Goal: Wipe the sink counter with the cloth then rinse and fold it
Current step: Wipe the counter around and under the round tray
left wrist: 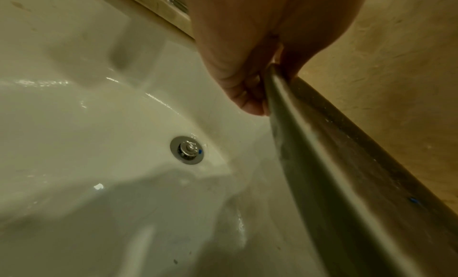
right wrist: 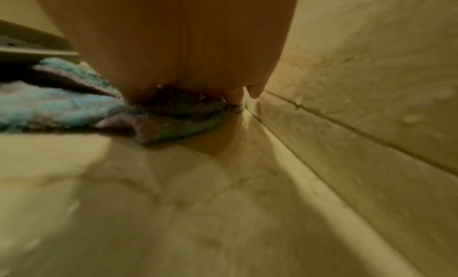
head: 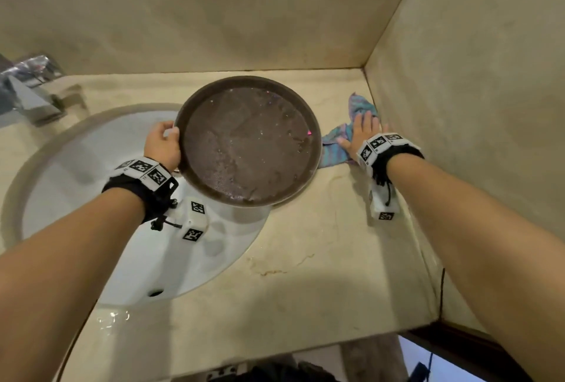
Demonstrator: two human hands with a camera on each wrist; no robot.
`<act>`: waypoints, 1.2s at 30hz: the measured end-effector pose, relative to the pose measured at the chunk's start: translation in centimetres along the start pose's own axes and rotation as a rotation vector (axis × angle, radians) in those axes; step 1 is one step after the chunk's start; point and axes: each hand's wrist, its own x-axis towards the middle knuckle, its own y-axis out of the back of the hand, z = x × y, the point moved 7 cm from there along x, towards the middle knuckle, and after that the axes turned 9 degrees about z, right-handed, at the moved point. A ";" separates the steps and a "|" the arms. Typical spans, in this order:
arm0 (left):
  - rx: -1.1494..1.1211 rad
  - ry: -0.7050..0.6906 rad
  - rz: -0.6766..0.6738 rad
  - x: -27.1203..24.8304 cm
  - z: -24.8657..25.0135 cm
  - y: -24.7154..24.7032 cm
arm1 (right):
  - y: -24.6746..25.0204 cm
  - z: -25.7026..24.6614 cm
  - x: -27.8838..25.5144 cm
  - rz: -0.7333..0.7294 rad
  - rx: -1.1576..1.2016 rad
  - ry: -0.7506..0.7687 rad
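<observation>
Nearest, along the front edge of the beige stone table [head: 305, 296], a few wet glints by the lower lip of the white sink [head: 76, 167]; faint rust-coloured stains a little farther in. In the basin, the metal drain [left wrist: 187, 150], with water sheen on the porcelain around it.

Farther in, on the left, the left hand [head: 163, 146] gripping the left rim of a round dark tray [head: 247, 140]: thumb over the top edge, fingers [left wrist: 247, 97] curled under the rim. Tray tilted, left side lifted over the basin, right side low over the table; whether touching the table, cannot tell. Speckled wet film across the tray's inner face.

On the right, at about the same depth, the right hand [head: 363, 134] laid flat, fingers straight and spread, pressing down on the cloth [head: 336, 149]. Cloth striped teal and purple, crumpled, lying on the table in the right rear part, just beside the side wall [head: 474, 106], its left edge tucked under the tray's raised rim. From the right wrist, cloth [right wrist: 74, 107] bunched under the palm [right wrist: 173, 46], fingertips [right wrist: 255, 91] close to the joint between table and wall.

Farthest back on the left, a blocky chrome tap [head: 27, 91] behind the sink, and the back wall [head: 214, 20] rising behind the tray.
</observation>
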 end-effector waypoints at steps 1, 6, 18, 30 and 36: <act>0.008 0.001 0.000 0.0 0.2 -0.1 | 0.2 0.0 0.5 0.002 -0.006 0.020; 0.006 -0.018 0.007 0.6 0.2 -0.7 | 1.3 -0.1 3.3 -0.027 -0.029 0.073; -0.069 -0.003 0.001 0.5 0.1 -1.5 | 3.2 -0.6 4.7 -0.053 -0.248 0.127; -0.056 -0.057 -0.020 -1.7 1.7 -2.5 | -0.7 2.0 -5.1 -0.080 -0.243 0.077; -0.086 0.004 -0.087 -3.4 1.7 -5.2 | -2.6 3.1 -10.3 -0.134 -0.325 0.077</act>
